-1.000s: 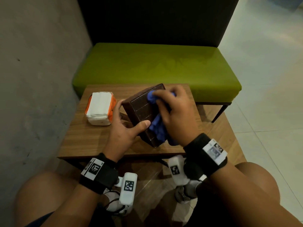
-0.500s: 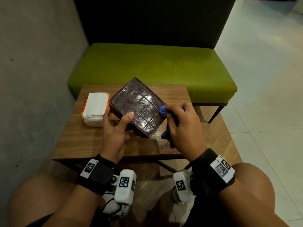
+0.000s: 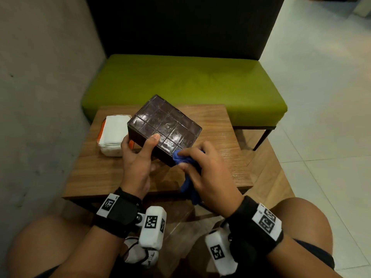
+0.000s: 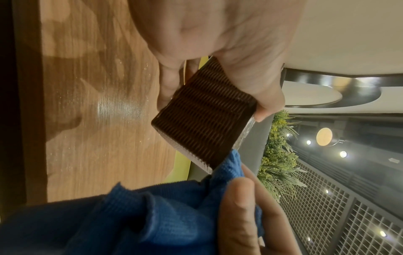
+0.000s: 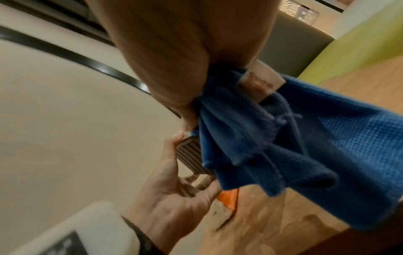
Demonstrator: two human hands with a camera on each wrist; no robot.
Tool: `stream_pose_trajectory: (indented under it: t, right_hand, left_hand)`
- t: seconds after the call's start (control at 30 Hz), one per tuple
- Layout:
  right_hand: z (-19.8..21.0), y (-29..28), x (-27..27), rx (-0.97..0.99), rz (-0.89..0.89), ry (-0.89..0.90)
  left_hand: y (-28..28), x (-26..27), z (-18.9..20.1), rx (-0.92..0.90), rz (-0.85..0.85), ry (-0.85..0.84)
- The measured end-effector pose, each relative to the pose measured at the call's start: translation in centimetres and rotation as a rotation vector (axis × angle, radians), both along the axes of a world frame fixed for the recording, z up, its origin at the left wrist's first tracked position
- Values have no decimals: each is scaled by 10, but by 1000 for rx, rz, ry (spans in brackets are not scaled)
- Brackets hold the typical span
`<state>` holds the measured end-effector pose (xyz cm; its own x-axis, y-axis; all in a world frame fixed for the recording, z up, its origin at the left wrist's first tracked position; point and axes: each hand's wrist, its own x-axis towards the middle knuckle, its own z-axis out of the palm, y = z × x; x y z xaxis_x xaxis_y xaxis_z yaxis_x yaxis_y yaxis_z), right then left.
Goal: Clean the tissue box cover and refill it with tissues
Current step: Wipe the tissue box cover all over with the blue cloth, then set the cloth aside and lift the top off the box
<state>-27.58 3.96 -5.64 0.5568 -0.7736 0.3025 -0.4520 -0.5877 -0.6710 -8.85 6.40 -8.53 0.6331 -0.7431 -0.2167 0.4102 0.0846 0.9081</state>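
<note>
A dark brown tissue box cover [image 3: 165, 127] with a glossy grid top and ribbed sides [image 4: 202, 124] is held tilted above the wooden table [image 3: 100, 169]. My left hand [image 3: 138, 155] grips its near left corner, thumb on top and fingers underneath. My right hand [image 3: 202, 169] grips a bunched blue cloth [image 3: 181, 157] and presses it against the cover's near corner; the cloth [image 5: 294, 146] hangs down from the fist. A white tissue pack [image 3: 113, 135] in an orange wrapper lies on the table to the left, partly hidden by the cover.
A green cushioned bench [image 3: 180, 89] with a dark backrest stands behind the table. A grey wall [image 3: 40, 97] runs along the left, and a pale tiled floor [image 3: 321, 117] lies to the right. My knees are below the table's near edge.
The cover has turned from standing on edge to top face up. My right hand with the cloth moved from the cover's top face down to its near corner.
</note>
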Motion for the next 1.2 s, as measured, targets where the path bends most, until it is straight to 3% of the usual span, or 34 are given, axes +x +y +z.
stream_pose_trajectory:
  t: [0.23, 0.53, 0.87, 1.07, 1.2]
  right_hand:
    - [24, -27, -18, 251, 148, 153]
    - [53, -86, -63, 397, 44, 142]
    - [-15, -202, -53, 715, -22, 252]
    - [-42, -258, -39, 563, -86, 366]
    - [-66, -268, -28, 323, -180, 605]
  left_hand:
    - [-10, -1, -6, 86, 4, 40]
    - [-15, 4, -22, 112, -92, 250]
    - [-30, 11, -40, 203, -65, 305]
    - [-35, 17, -51, 228, -11, 332]
    - [-43, 12, -55, 292, 15, 307]
